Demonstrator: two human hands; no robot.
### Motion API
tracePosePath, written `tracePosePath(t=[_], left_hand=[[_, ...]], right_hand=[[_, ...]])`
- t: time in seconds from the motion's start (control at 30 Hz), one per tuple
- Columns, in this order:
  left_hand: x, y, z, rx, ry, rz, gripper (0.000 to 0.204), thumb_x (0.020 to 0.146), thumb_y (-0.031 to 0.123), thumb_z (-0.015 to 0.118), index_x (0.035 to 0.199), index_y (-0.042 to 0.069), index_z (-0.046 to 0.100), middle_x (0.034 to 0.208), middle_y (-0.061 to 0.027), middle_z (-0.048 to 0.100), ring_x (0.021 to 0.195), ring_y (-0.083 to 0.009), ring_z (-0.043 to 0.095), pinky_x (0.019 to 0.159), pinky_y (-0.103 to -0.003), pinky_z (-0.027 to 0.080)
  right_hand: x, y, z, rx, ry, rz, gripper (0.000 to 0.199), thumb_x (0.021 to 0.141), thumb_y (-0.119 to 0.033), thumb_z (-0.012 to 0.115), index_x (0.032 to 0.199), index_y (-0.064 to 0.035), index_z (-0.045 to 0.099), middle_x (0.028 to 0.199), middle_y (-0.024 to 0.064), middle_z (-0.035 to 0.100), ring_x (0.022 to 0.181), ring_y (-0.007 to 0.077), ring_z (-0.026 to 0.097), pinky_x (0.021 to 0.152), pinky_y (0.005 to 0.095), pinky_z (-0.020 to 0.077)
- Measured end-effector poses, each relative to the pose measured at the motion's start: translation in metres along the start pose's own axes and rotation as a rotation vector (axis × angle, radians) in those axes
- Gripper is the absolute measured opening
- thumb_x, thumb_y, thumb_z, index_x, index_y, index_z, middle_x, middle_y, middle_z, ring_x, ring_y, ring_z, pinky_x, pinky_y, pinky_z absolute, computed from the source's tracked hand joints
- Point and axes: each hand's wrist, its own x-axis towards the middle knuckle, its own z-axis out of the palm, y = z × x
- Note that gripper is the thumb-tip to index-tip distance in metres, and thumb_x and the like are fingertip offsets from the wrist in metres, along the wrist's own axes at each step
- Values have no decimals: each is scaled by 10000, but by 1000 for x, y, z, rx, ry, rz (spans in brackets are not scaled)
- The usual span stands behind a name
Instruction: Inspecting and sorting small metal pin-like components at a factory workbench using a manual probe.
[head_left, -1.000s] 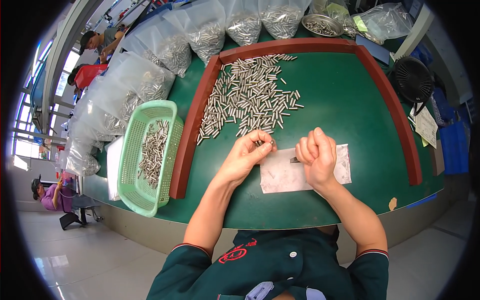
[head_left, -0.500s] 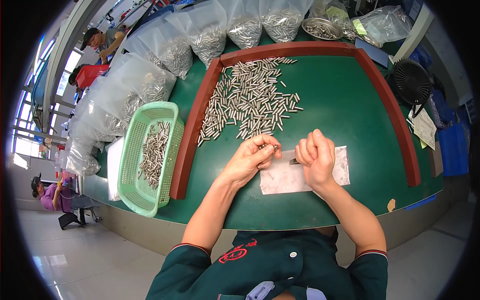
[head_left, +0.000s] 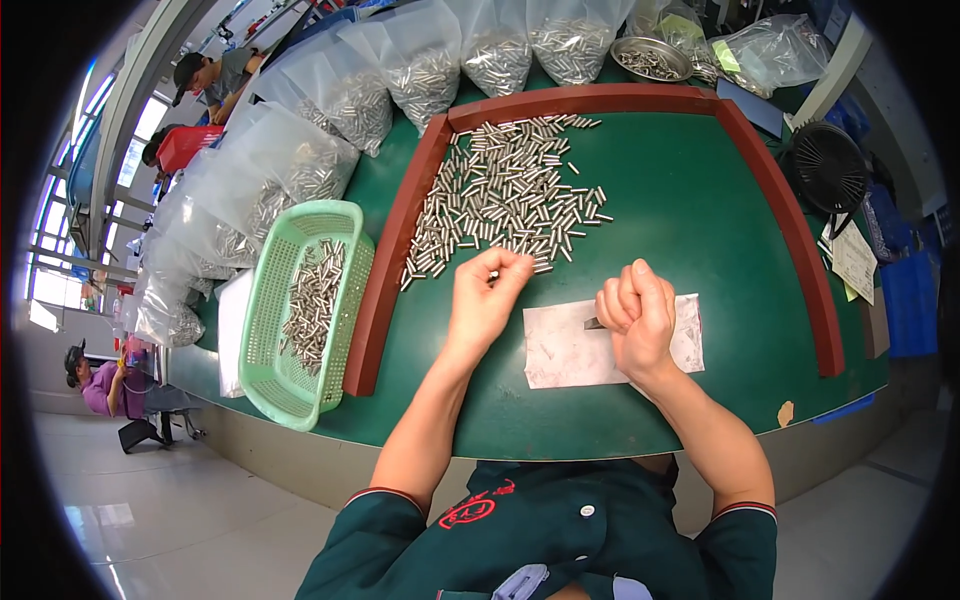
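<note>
Small, shiny metal pins (head_left: 500,185) lie in a loose, spread-out pile on the green table. At the pile's near edge is my left hand (head_left: 487,300), thumb and fingers pinched together; whatever is between the fingertips is hidden. My right hand (head_left: 640,325) is closed in a fist above a smudged white cloth or paper sheet (head_left: 560,355). From that fist sticks out the dark, flat tip of a tool (head_left: 593,323); the rest of it is covered by the fingers, so its kind is unclear.
A red-brown raised border (head_left: 590,100) frames the work area. Left of it stands a green plastic basket (head_left: 260,345) holding more pins. Clear bags of pins (head_left: 420,80) line the back and left. A metal bowl (head_left: 650,60) and a black fan (head_left: 825,165) stand to the right.
My left hand has moved away from the right hand, left and forward to the pile's near edge, its fingers turning away from view. My right hand stays nearly in place with the tool.
</note>
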Motion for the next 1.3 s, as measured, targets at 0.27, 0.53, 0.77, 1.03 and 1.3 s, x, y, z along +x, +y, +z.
tracePosePath(t=[0.27, 0.53, 0.77, 1.03, 1.3], left_hand=[[-7, -6, 21, 782, -73, 257, 133, 736, 127, 632, 770, 39, 538, 642, -137, 576, 607, -313, 571, 527, -406, 433], [-16, 6, 15, -277, -194, -286, 163, 878, 203, 515, 876, 40, 512, 694, -12, 509, 557, -70, 411, 496, -206, 329], [-11, 7, 2, -861, -336, -550, 78, 842, 86, 530, 914, 60, 521, 781, -70, 569, 519, -33, 345, 460, -167, 273], [-13, 0, 3, -693, -436, -516, 107, 823, 78, 583, 923, 70, 549, 804, -59, 580, 558, -47, 368, 476, -181, 259], [-15, -2, 6, -656, -455, -503, 88, 845, 85, 548, 926, 51, 549, 801, -48, 586, 539, -35, 316, 482, -181, 259]], right_hand=[[-4, -1, 4, 33, 45, 9, 429, 929, -193, 322, 514, -104, 264, 437, -18, 243, 389, 68, 184, 384, 236, 174], [-7, -1, 2, 29, 46, 13, 430, 927, -196, 339, 515, -102, 259, 437, -23, 239, 384, 66, 185, 376, 234, 174], [-3, -3, 5, 50, 45, 13, 433, 938, -183, 317, 516, -101, 264, 435, -19, 247, 382, 74, 195, 380, 241, 188], [-1, 1, -1, 22, 22, 12, 438, 935, -214, 335, 521, -100, 249, 437, -21, 244, 389, 68, 188, 377, 241, 171], [-2, 1, -2, 13, 13, 7, 437, 934, -224, 341, 526, -99, 246, 436, -22, 241, 391, 65, 189, 377, 242, 165]])
